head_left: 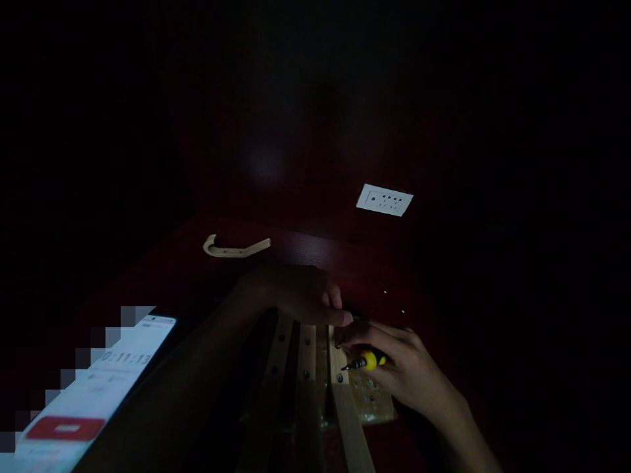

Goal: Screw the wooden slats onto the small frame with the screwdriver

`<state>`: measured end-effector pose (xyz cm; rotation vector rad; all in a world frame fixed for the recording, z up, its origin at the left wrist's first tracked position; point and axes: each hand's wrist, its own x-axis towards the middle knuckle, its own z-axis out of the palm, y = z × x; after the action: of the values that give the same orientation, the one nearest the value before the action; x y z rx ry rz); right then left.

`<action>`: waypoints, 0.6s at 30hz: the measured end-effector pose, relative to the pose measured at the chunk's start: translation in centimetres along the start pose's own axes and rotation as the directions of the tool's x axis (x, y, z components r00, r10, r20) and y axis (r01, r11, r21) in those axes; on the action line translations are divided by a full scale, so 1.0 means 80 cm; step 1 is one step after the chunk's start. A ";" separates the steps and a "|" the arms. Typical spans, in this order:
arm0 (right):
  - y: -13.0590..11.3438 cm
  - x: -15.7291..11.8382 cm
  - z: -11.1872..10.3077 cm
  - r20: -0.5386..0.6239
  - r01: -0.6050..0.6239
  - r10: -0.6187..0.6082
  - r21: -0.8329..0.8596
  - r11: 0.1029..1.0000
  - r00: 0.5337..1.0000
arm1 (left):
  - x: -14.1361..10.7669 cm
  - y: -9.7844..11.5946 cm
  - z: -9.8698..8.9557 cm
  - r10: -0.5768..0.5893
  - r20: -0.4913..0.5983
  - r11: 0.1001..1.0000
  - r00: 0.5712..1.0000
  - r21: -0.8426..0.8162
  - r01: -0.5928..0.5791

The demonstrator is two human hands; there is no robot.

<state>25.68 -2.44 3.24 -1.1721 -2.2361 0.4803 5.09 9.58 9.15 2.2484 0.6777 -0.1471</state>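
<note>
My right hand point(409, 364) is closed around a small yellow and black screwdriver point(371, 359), its dark tip pointing left. Its index finger and thumb reach to the upper screw of the right wooden strip point(339, 360). From the left, my left hand point(308, 299) bends over the far ends of the strips, fingers curled and thumb near the right strip's end; what it pinches, if anything, is hidden. The middle strip point(306, 358) and the left strip point(279, 355) lie alongside, each with two dark screws or screw holes. A wooden board point(382, 402) with several holes lies under them.
A curved wooden hook point(236, 249) lies farther back on the dark red surface. At left, a lit phone point(123, 381) shows a running timer. A white wall socket point(384, 200) is behind. Two tiny bright bits point(403, 311) lie right of my hands. The surroundings are very dark.
</note>
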 end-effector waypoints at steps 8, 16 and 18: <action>0.000 -0.002 0.002 0.089 -0.031 0.041 -0.103 0.994 0.995 | -0.002 0.001 0.000 -0.002 -0.018 1.000 1.000 -0.002 0.002; 0.001 -0.001 0.003 0.074 -0.027 0.032 -0.072 0.997 0.997 | -0.003 0.004 0.000 -0.006 -0.017 1.000 1.000 -0.007 0.005; 0.002 -0.001 0.004 0.071 -0.027 0.033 -0.094 0.995 0.997 | -0.004 0.005 -0.001 -0.008 -0.005 1.000 1.000 0.010 0.008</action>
<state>25.62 -2.43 2.90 -1.2555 -2.3279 0.4415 5.04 9.28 9.51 2.2569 0.6900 -0.1494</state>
